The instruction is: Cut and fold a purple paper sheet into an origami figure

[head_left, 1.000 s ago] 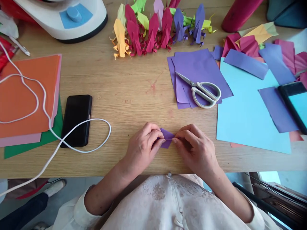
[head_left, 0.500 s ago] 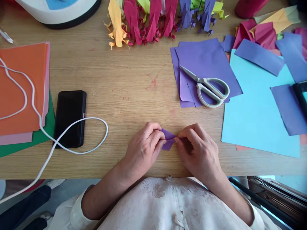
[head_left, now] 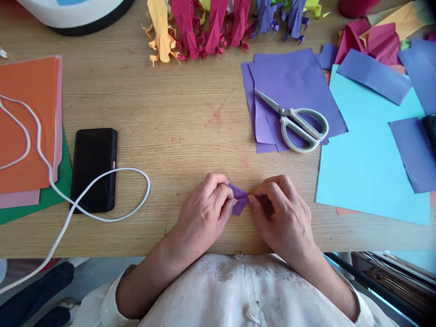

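Observation:
A small folded piece of purple paper [head_left: 239, 209] is held between my two hands, close to the table's front edge. My left hand [head_left: 207, 206] pinches its left part between thumb and fingers, which hide much of it. At the paper's right tip, my right hand [head_left: 282, 206] is closed in a pinch of thumb and forefinger. Beyond the hands, to the right, scissors [head_left: 289, 118] lie on a stack of purple paper sheets [head_left: 289, 68].
Several folded paper figures [head_left: 216, 22] line the back. On the left are a black phone [head_left: 91, 159], a white cable [head_left: 148, 186] and orange paper [head_left: 27, 127]. Light-blue paper [head_left: 364, 168] and purple paper strips [head_left: 374, 77] lie on the right of the wooden table [head_left: 153, 104].
The view has shifted slightly. Both hands keep their pinch on the purple paper, with hardly any movement.

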The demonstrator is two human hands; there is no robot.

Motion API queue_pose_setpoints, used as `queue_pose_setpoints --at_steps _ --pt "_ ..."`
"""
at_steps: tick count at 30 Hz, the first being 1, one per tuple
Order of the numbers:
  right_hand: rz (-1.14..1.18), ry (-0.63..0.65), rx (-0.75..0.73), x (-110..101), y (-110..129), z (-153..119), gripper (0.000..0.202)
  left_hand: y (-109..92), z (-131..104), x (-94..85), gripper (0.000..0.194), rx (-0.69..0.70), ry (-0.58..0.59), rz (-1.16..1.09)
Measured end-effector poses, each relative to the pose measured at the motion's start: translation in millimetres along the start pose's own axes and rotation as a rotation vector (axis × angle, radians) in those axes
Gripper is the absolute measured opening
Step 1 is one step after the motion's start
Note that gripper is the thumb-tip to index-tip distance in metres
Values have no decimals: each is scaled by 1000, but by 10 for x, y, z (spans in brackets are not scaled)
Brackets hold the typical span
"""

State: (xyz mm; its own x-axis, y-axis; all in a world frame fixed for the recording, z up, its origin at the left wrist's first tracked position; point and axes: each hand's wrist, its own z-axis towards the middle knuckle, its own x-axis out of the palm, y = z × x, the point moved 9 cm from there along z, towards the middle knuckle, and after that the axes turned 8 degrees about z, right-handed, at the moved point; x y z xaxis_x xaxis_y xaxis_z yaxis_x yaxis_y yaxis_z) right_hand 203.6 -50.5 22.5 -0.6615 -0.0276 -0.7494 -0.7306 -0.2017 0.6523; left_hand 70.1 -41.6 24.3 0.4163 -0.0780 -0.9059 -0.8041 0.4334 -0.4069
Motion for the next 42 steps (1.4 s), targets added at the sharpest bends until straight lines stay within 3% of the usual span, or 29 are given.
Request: queue_pose_setpoints --at_steps 31,37,42 --pt "-32 -12 2 3 -25 -2 6 60 4 15 8 -134 32 -104" --pt "105 -36 -76 -36 27 -30 19 75 8 23 9 -159 38 -121" --pt "63 -47 -260 -68 175 -93 22 89 11 29 10 -166 35 -135"
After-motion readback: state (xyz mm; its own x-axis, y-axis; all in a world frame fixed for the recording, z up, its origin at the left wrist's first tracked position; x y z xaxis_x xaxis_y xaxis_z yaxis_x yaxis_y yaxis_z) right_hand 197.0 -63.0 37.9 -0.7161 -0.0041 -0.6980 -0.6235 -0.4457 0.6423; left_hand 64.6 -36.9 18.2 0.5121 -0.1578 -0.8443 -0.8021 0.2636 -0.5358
